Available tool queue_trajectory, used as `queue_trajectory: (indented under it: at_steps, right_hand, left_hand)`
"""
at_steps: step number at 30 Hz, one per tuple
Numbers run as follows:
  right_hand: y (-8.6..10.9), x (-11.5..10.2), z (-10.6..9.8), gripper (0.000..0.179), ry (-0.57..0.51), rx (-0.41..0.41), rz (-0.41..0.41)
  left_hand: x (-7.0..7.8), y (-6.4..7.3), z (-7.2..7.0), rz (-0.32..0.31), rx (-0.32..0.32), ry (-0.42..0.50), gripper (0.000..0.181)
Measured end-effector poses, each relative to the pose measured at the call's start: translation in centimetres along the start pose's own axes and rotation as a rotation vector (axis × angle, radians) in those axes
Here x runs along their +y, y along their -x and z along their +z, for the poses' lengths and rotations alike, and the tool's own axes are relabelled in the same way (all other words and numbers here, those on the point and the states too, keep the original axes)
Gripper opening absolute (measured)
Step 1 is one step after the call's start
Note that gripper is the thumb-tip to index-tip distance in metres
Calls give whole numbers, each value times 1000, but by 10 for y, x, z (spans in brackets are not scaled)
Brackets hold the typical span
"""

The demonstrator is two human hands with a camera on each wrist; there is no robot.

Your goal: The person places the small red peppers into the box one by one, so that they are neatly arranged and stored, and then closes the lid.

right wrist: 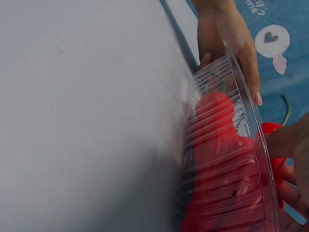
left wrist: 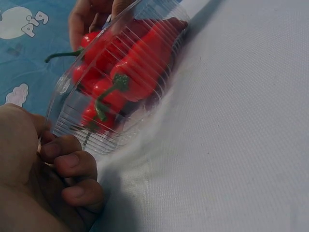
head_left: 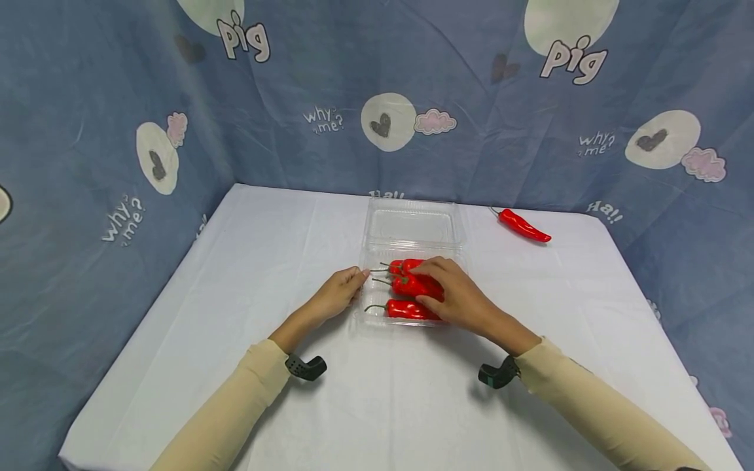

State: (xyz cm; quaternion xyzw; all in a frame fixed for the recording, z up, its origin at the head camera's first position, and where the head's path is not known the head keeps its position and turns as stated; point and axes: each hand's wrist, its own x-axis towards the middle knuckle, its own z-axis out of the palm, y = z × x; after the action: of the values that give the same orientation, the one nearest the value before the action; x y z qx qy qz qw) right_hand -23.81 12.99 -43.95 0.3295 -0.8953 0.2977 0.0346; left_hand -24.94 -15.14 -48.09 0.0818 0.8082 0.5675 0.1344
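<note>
A hinged clear plastic box (head_left: pixel 377 320) lies open on the table, its lid (head_left: pixel 415 224) folded back. Several red chili peppers with green stems are inside, one chili pepper (head_left: pixel 406 309) along the near wall and others farther back. My left hand (head_left: pixel 336 296) pinches the box's left rim, fingers curled, as the left wrist view shows. From the right, my right hand (head_left: pixel 462 296) reaches over the box and grips a red chili pepper (head_left: pixel 412 285) between thumb and fingers. Its fingers partly hide the peppers' right ends.
Another red chili pepper (head_left: pixel 524 226) lies on the white tablecloth (head_left: pixel 283 255) at the far right, beyond the box. A blue printed curtain (head_left: pixel 330 59) stands behind the table and along its sides.
</note>
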Motion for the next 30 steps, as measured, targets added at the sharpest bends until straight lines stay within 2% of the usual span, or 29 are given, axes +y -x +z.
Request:
queue_trajectory:
  at_steps: [14, 21, 30]
  right_hand:
    - [2, 6, -14, 49, -80, 44, 43]
    - [3, 14, -28, 46, -63, 86, 98]
    - [5, 32, -35, 46, -39, 137, 87]
  left_hand:
    - [-1, -1, 1, 9, 8, -4, 42]
    - [-1, -1, 1, 13, 10, -4, 41]
    - [0, 0, 1, 9, 10, 5, 41]
